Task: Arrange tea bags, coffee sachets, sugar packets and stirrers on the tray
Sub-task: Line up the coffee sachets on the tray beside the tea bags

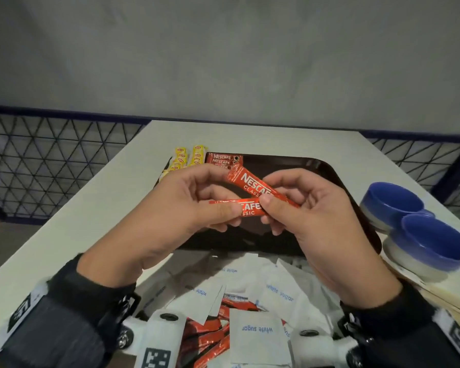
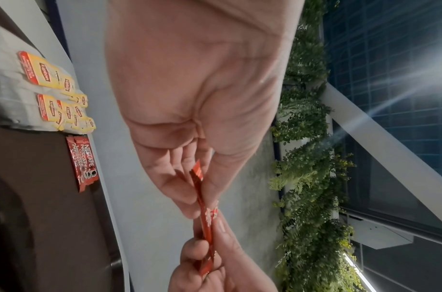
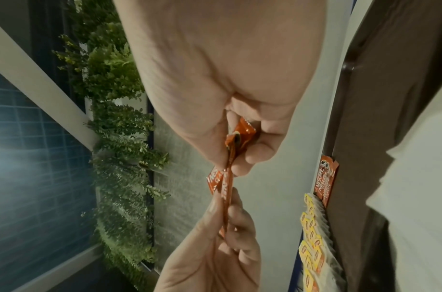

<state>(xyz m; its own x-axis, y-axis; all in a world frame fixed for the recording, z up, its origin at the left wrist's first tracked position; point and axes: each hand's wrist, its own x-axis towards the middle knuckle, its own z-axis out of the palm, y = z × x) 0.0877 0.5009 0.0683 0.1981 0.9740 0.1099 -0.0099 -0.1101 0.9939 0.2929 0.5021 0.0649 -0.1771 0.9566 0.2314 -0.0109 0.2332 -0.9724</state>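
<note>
My left hand [image 1: 186, 205] and right hand [image 1: 311, 208] each pinch glossy red sachets [image 1: 252, 187] above the tray [image 1: 340, 181]. Only the head view shows flat white sugar packets [image 1: 258, 333].

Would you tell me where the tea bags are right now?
In the head view, the tea bags lie at the tray's far left corner, beside the stacked coffee sachets.

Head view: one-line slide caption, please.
Both hands pinch two red coffee sachets above the dark tray.

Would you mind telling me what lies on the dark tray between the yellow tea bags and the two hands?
A small stack of red coffee sachets lies there on the dark brown tray, beside the yellow tea bags; the head view shows it.
</note>
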